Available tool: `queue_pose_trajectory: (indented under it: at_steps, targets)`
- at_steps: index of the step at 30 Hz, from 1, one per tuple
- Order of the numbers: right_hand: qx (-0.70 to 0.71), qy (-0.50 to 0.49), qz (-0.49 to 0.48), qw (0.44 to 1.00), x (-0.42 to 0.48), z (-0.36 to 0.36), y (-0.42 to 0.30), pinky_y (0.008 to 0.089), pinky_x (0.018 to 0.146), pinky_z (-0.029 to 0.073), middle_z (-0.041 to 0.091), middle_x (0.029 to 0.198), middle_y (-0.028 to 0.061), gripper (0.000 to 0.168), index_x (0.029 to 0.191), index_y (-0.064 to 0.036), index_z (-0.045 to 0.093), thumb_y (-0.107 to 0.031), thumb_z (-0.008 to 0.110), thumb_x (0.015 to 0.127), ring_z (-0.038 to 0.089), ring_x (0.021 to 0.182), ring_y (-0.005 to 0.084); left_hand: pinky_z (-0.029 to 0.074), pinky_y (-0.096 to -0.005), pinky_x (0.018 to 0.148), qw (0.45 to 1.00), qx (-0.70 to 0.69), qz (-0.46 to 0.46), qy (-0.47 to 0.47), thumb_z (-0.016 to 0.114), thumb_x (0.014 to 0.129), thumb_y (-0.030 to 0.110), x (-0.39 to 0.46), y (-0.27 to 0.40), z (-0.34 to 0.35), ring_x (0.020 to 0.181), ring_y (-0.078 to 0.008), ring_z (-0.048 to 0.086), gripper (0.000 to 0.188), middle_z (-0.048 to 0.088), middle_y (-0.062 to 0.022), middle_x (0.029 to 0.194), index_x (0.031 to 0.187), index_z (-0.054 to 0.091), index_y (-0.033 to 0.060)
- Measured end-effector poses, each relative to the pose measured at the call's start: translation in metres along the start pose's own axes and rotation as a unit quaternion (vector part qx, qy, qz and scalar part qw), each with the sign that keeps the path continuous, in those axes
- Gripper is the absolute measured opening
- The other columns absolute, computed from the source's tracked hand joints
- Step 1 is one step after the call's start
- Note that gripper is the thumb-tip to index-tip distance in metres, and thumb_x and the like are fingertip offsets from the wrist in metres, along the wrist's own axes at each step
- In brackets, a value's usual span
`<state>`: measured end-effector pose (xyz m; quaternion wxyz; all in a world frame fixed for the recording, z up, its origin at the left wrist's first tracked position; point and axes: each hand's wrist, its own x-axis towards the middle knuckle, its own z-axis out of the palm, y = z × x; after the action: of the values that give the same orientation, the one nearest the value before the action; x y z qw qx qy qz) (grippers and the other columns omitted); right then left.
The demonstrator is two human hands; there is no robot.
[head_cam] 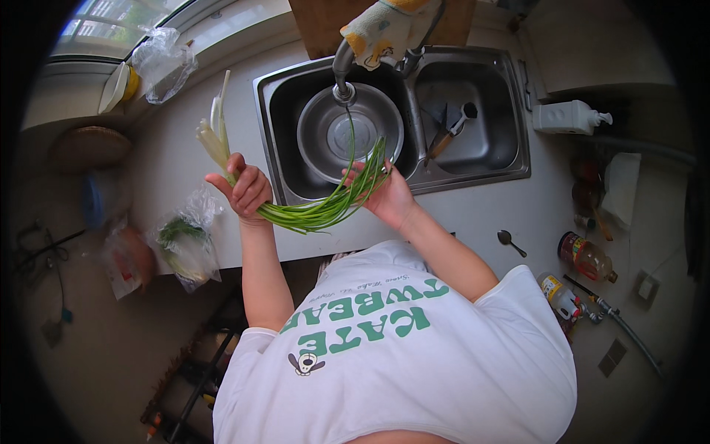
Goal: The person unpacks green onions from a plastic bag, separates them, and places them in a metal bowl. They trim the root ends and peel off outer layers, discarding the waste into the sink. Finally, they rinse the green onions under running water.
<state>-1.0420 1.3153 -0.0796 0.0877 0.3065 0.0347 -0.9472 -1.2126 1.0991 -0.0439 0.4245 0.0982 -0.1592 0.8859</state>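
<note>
My left hand (pixel 243 187) is closed around the pale lower stalks of a bunch of green onions (pixel 313 215), white ends pointing up and away. The long green leaves curve rightward to my right hand (pixel 383 191), whose curled fingers cup the leaf ends at the near edge of the sink; how firmly they hold is not clear. Just beyond that hand, a round stainless steel basin (pixel 310 133) sits in the left bowl of the double sink (pixel 266 127). The metal faucet (pixel 344 89) hangs over the basin, and one green leaf reaches up near its outlet.
The right sink bowl holds a brush (pixel 463 117) and a wooden-handled tool (pixel 441 144). A patterned cloth (pixel 383 33) hangs over the faucet. Bagged greens (pixel 186 238) lie at the counter's left edge. Rightward are a spoon (pixel 511 243), a white pump bottle (pixel 568 117) and several bottles.
</note>
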Motion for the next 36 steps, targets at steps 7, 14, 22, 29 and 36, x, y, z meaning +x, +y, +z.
queue_pose_trajectory:
  at_steps: [7, 14, 22, 29, 36]
  targets:
    - [-0.486, 0.194, -0.449, 0.724, 0.011, -0.006, -0.033, 0.0360, 0.088, 0.051, 0.060, 0.114, 0.0110, 0.034, 0.117, -0.005, 0.056, -0.024, 0.066, 0.090, 0.060, 0.105, 0.0242, 0.036, -0.0185, 0.031, 1.000, 0.013, 0.011, -0.009, 0.064, 0.093, 0.030, -0.002, 0.006, 0.008, 0.035, -0.0038, 0.039, 0.034, 0.040, 0.0001, 0.050, 0.101, 0.049, 0.0006]
    - [-0.796, -0.203, -0.403, 0.402, -0.020, 0.045, -0.010, 0.0414, 0.098, 0.043, 0.061, 0.118, 0.0048, 0.028, 0.104, -0.010, 0.067, -0.013, 0.073, 0.077, 0.053, 0.115, 0.0271, 0.034, -0.0162, 0.031, 1.000, 0.013, -0.007, -0.016, 0.063, 0.091, 0.039, 0.006, 0.006, 0.011, 0.035, -0.0017, 0.033, 0.042, 0.036, 0.0025, 0.052, 0.102, 0.048, 0.0010]
    - [-0.786, -0.184, -0.505, 0.305, -0.031, 0.046, 0.002, 0.0371, 0.078, 0.051, 0.066, 0.100, 0.0052, 0.021, 0.093, -0.008, 0.069, -0.010, 0.072, 0.072, 0.062, 0.095, 0.0242, 0.033, -0.0175, 0.030, 0.998, 0.059, 0.001, 0.005, 0.061, 0.094, 0.034, -0.005, 0.017, 0.015, 0.034, -0.0024, 0.034, 0.036, 0.036, 0.0020, 0.051, 0.098, 0.049, 0.0008]
    - [-0.641, -0.004, -0.368, 0.673, -0.045, 0.025, 0.019, 0.0278, 0.063, 0.047, 0.064, 0.076, -0.0009, 0.010, 0.089, -0.005, 0.065, -0.007, 0.057, 0.083, 0.057, 0.066, 0.0125, 0.032, -0.0158, 0.029, 0.994, 0.105, 0.020, -0.026, 0.060, 0.095, 0.036, -0.004, 0.017, 0.033, 0.034, -0.0009, 0.033, 0.036, 0.035, 0.0034, 0.050, 0.091, 0.048, 0.0028]
    - [-0.405, 0.135, -0.181, 0.886, -0.037, -0.006, -0.024, 0.0187, 0.067, 0.044, 0.061, 0.086, -0.0034, 0.025, 0.109, -0.005, 0.063, -0.015, 0.043, 0.097, 0.051, 0.075, 0.0033, 0.032, -0.0185, 0.030, 0.989, 0.092, 0.012, -0.118, 0.063, 0.094, 0.030, -0.002, 0.029, 0.064, 0.033, -0.0026, 0.035, 0.032, 0.038, 0.0016, 0.048, 0.087, 0.047, 0.0041]
